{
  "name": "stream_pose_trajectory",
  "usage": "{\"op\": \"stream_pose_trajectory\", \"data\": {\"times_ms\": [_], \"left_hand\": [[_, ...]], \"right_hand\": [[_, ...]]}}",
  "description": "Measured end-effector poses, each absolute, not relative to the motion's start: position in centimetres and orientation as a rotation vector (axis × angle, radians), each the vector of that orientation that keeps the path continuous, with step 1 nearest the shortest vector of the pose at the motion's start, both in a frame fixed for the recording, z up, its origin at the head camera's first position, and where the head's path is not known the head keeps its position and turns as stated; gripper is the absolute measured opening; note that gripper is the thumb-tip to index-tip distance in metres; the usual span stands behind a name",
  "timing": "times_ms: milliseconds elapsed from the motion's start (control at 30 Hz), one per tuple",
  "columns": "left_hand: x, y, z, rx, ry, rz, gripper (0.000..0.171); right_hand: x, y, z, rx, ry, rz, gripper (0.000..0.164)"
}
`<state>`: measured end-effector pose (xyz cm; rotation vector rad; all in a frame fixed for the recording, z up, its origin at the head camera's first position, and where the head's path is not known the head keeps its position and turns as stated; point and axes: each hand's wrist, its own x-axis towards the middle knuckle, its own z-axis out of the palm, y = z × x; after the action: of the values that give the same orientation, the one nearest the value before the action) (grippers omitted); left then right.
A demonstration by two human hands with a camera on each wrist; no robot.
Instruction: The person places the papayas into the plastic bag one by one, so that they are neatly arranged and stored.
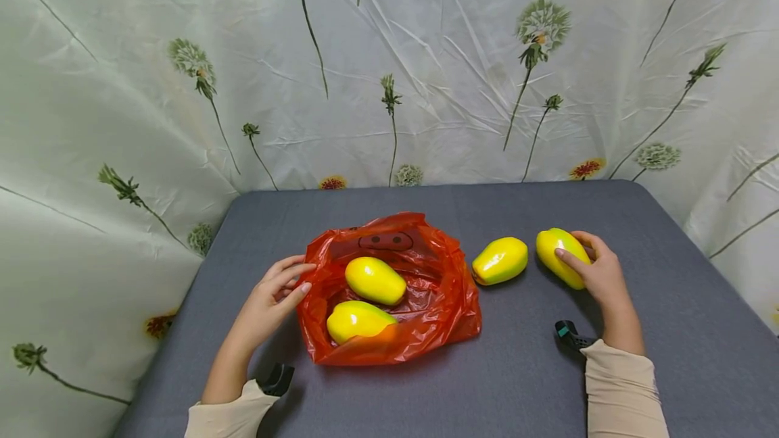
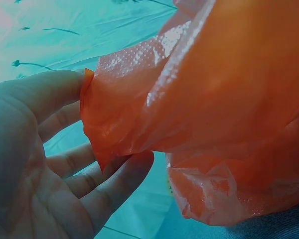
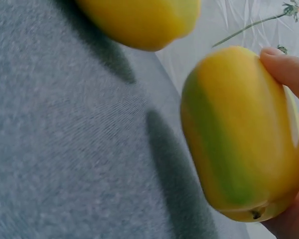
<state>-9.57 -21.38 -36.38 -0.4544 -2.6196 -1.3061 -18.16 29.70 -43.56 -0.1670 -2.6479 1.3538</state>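
Note:
My left hand point(image 1: 268, 303) is at the left rim of a red plastic bag point(image 1: 450, 289), the bag's edge between its thumb and fingers; in the left wrist view a flap of the bag point(image 2: 124, 109) lies there. Two yellow papayas, one behind point(image 1: 374, 280) and one in front point(image 1: 359, 321), lie inside the spread bag mouth. On the right, my right hand point(image 1: 602, 272) grips another papaya point(image 1: 560, 255), yellow with a green streak in the right wrist view point(image 3: 239, 134). Its shadow falls apart from it on the table. A further papaya point(image 1: 500, 261) lies between bag and right hand.
A grey cloth-covered table point(image 1: 517, 384) carries everything. Behind it and to both sides hangs a pale curtain point(image 1: 450, 86) printed with dandelions. Dark straps with small devices sit at the left wrist point(image 1: 278, 380) and the right wrist point(image 1: 572, 336).

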Motion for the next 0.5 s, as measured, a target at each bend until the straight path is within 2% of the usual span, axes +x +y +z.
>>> {"op": "stream_pose_trajectory", "data": {"times_ms": [233, 333, 367, 500], "left_hand": [[-9.6, -21.4, -36.5, -0.464, -2.602, -1.319, 0.029], [-9.6, -21.4, -36.4, -0.461, -2.606, -1.319, 0.029], [-9.6, -21.4, -36.4, -0.461, -2.606, -1.32, 0.029], [-9.6, -21.4, -36.4, -0.459, -2.609, -1.322, 0.029]], "right_hand": [[-21.0, 32.3, -47.7, -0.252, -2.522, 1.222, 0.065], [-21.6, 32.7, -48.3, -0.233, -2.471, 1.227, 0.064], [-21.7, 32.7, -48.3, -0.225, -2.463, 1.226, 0.064], [-19.2, 29.5, -43.4, -0.186, -2.433, 1.271, 0.061]]}}
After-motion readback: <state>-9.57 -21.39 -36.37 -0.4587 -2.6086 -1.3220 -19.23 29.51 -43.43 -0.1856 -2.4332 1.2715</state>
